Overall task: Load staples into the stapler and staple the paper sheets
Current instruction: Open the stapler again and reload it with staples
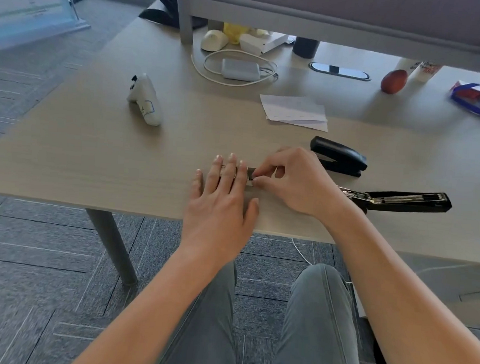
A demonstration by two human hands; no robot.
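A small staple box (250,176) lies on the wooden table (94,156) near its front edge. My left hand (221,197) rests flat on the box with fingers spread, holding it down. My right hand (292,179) pinches the box's right end with thumb and fingertips. To the right lies a black stapler (400,200), hinged wide open with its metal staple channel showing. A second black stapler (338,157) sits shut just behind my right hand. A small stack of white paper sheets (293,112) lies farther back.
A white game controller (147,100) stands at the left. At the back are a grey charger with a coiled white cable (240,69), an apple (394,81), a blue bag (477,98) and a raised shelf (328,10). My knees are below the table edge.
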